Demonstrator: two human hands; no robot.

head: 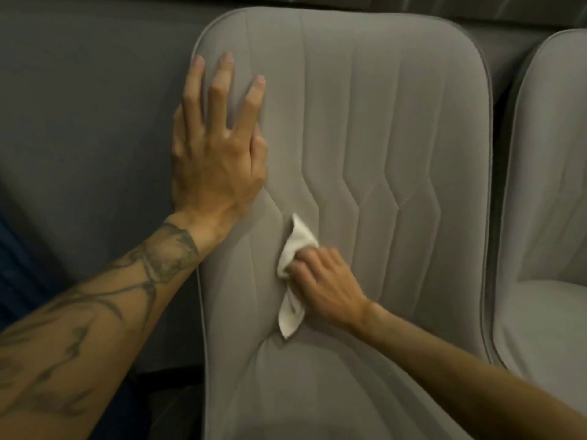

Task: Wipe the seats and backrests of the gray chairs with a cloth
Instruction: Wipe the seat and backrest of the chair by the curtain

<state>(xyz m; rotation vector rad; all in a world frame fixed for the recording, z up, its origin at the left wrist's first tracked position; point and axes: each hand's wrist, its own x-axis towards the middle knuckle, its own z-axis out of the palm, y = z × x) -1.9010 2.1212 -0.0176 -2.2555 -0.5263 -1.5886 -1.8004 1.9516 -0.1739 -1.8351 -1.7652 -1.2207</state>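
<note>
A gray upholstered chair with stitched vertical seams fills the middle of the view, its backrest facing me and its seat running down to the bottom edge. My left hand lies flat with straight fingers on the backrest's upper left edge. My right hand grips a crumpled white cloth and holds it against the lower left part of the backrest, just above the crease to the seat. Part of the cloth hangs below my fingers.
A second gray chair stands close on the right, with a dark narrow gap between the two. Behind and to the left runs a dark gray wall. Something dark blue shows at the far left edge.
</note>
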